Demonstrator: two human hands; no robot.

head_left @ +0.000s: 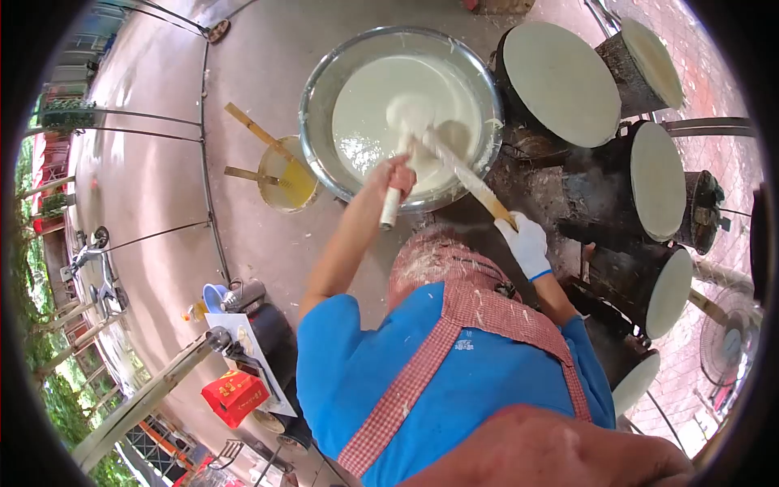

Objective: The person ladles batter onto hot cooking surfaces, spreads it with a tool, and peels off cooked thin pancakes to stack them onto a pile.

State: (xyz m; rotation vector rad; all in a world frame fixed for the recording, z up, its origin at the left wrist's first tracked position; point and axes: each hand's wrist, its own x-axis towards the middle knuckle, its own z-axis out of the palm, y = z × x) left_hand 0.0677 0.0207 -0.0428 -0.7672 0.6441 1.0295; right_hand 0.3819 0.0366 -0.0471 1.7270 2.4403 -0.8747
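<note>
A wide metal basin (312,130) of pale, thick batter (365,105) stands in front of me. My left hand (395,177), bare, is closed round the white handle of what looks like a ladle (389,213); its rounded, batter-covered end lies at the batter's surface. My right hand (526,245), in a white glove, grips the bare wooden end of a long flat paddle (466,174). Batter coats the paddle's far part, which slants over the basin's rim and meets or crosses the ladle near the middle. Whether the two tools touch I cannot tell.
Several round griddles (560,81) with pale tops stand on dark stoves at the right, some steaming. Left of the basin is a bucket (272,195) with yellow liquid and two wooden-handled tools. A red bag (235,396) and a fan (730,337) stand farther off.
</note>
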